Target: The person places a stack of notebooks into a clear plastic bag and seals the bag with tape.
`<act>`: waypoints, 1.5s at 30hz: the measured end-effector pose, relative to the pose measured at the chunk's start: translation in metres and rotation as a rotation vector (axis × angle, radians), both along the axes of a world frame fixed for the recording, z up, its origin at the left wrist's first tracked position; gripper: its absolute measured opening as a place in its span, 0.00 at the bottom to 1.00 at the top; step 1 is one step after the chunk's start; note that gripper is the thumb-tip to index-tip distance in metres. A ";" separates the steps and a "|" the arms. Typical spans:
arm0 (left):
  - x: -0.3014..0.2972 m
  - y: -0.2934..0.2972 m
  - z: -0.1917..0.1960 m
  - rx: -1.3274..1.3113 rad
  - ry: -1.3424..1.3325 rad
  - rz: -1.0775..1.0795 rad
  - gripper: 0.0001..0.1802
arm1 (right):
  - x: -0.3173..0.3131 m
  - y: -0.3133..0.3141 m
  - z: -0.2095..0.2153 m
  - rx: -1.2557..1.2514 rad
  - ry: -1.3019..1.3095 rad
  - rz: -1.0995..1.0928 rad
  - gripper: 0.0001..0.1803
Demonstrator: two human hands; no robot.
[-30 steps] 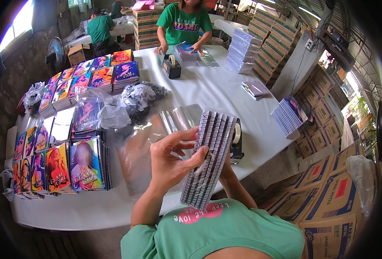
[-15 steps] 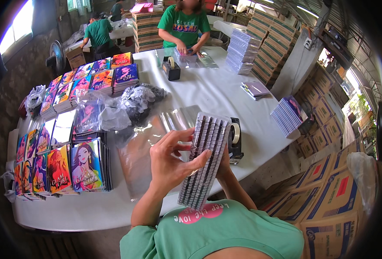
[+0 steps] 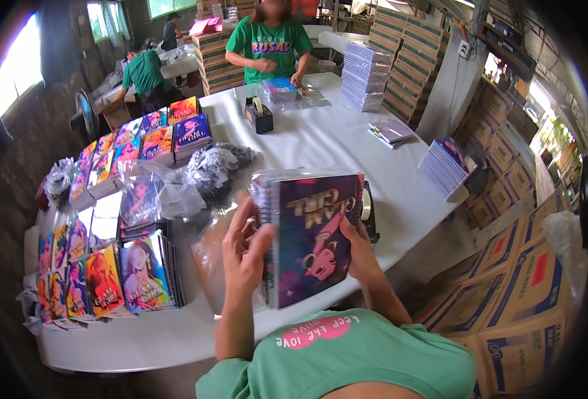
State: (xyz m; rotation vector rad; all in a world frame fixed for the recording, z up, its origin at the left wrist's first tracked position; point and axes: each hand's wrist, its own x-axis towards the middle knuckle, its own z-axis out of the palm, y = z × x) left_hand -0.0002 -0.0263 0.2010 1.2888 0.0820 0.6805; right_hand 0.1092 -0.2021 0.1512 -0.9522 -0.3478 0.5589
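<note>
Change: notebook stack [image 3: 314,239] is now turning its purple cover up, not its spiral edges.
Left hand [image 3: 244,256]: curling around the stack's left side.
Right hand [image 3: 357,249]: gripping the right side.
Place: standing tall above the desk's [image 3: 347,143] near edge.

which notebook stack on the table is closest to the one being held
The stack with the blue portrait cover, at the near left end of the table, just left of the left hand. The other stacks lie farther left or farther up the table.

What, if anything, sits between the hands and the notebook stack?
Nothing visible. The left hand grips the spiral edge of the notebook stack and the right hand holds its other edge, both in direct contact.
</note>
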 end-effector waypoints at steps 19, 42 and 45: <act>0.023 0.001 -0.129 -0.836 -0.340 -0.346 0.34 | -0.043 0.006 0.087 -0.520 -1.108 0.146 0.54; 0.028 0.004 -0.149 -0.700 -0.364 -0.333 0.32 | -0.038 0.000 0.081 -0.396 -0.843 0.297 0.36; 0.025 -0.004 -0.140 -0.767 -0.344 -0.293 0.32 | -0.037 0.001 0.077 -0.392 -0.875 0.263 0.35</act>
